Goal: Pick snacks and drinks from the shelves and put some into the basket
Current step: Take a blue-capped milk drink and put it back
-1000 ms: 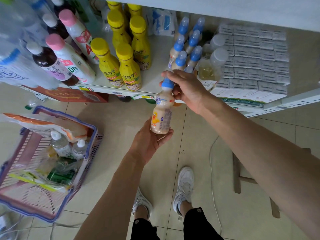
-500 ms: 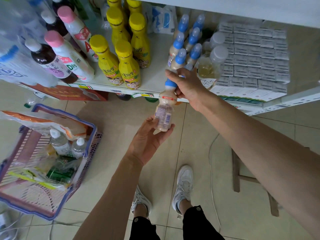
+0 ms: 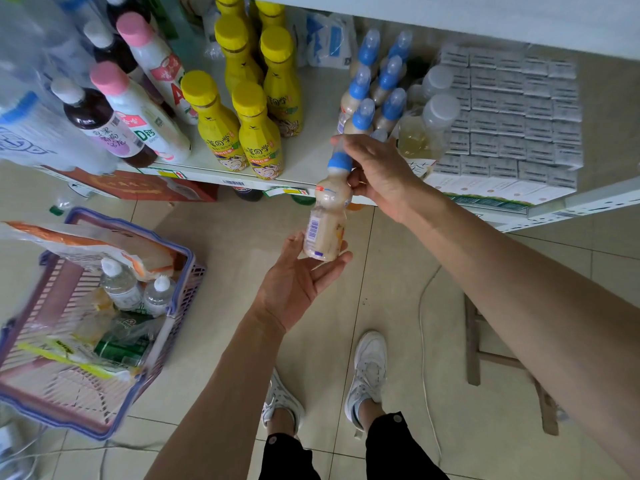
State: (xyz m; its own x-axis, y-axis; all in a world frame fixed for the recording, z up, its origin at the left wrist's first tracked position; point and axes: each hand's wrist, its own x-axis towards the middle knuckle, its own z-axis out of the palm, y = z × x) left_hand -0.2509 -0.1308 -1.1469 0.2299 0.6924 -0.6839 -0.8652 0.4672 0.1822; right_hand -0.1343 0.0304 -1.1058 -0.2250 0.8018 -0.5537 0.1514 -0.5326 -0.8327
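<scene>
I observed a small beige milk-drink bottle (image 3: 325, 221) with a blue cap and barcode label, upright in front of the white shelf edge (image 3: 304, 174). My right hand (image 3: 377, 174) pinched its neck; my left hand (image 3: 294, 282), fingers relaxed apart, cupped its base.

blue-capped milky bottle (image 3: 327, 216) | upright, off-shelf | basket (image 3: 180, 299) floor-left, contents blurry

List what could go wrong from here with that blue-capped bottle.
1. The right hand grips the bottle only near its cap; the open left hand merely cups the base, so it may slip.
2. The basket is crowded, so a dropped bottle may land on the water bottles.
</scene>
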